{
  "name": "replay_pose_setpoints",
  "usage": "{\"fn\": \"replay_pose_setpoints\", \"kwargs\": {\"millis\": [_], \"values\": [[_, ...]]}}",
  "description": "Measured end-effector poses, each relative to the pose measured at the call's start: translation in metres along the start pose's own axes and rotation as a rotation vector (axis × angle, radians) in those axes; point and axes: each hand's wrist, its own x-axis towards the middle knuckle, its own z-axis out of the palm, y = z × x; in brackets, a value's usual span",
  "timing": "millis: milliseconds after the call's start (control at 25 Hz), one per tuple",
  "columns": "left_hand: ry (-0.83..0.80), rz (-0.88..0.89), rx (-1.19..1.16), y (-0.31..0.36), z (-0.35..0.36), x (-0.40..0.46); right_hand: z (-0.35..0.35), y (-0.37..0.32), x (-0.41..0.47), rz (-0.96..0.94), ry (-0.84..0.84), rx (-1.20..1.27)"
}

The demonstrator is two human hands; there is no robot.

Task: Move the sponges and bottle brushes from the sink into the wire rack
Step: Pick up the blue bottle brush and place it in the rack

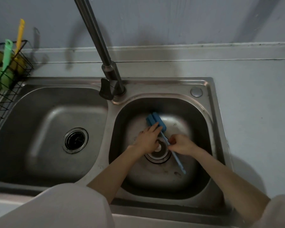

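A blue bottle brush lies in the right basin of the steel sink, its sponge head at the far side and its thin handle running toward the near right over the drain. My left hand rests on the lower part of the sponge head, fingers stretched out. My right hand pinches the handle near its middle. The black wire rack stands at the far left edge and holds a green brush, a yellow brush and several yellow-green sponges.
The tall steel faucet rises between the two basins and leans toward the upper left. The left basin holds only its drain strainer. A pale counter runs to the right of the sink, with a wall close behind.
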Motion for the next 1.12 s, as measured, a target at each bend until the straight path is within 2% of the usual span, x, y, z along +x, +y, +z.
{"fn": "replay_pose_setpoints", "kwargs": {"millis": [160,280,440,600,720,960,1120], "values": [[0.106,-0.017,-0.087,-0.009,-0.013,-0.023,-0.034,-0.023,-0.025,-0.117,-0.073,0.324],[0.199,0.024,-0.091,-0.011,-0.024,-0.041,-0.048,-0.041,-0.046,-0.168,-0.168,0.390],[0.344,0.046,-0.133,-0.017,-0.042,-0.062,-0.051,-0.062,-0.065,-0.228,-0.198,0.484],[0.466,0.077,-0.304,-0.032,-0.063,-0.093,-0.050,-0.089,-0.083,-0.320,-0.282,0.783],[0.553,0.083,-0.370,-0.046,-0.079,-0.118,-0.045,-0.115,-0.090,-0.353,-0.205,0.987],[0.647,0.051,-0.295,-0.099,-0.105,-0.165,-0.013,-0.181,-0.097,-0.434,-0.090,0.966],[0.655,0.020,-0.269,-0.140,-0.114,-0.198,0.012,-0.219,-0.096,-0.443,0.003,0.939]]}}
